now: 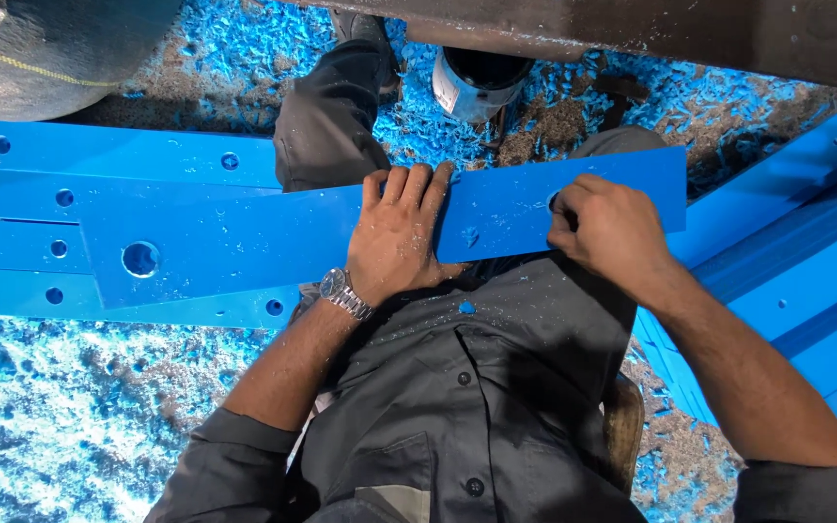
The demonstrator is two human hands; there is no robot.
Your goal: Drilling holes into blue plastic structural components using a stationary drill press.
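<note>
A long flat blue plastic strip point(244, 237) with round holes lies across my lap, running from left to right. My left hand point(399, 237) rests flat on its middle, fingers curled over the far edge, holding it down; a metal watch is on that wrist. My right hand point(603, 228) is closed over the strip's right part, fingertips pressed at a hole there. Whether it holds a small tool is hidden by the fingers.
More blue drilled strips point(118, 155) are stacked on the floor at left, and a pile of blue strips point(787, 261) lies at right. Blue shavings point(70, 416) cover the floor. A white-and-dark round container point(477, 82) stands ahead under a dark beam point(690, 29).
</note>
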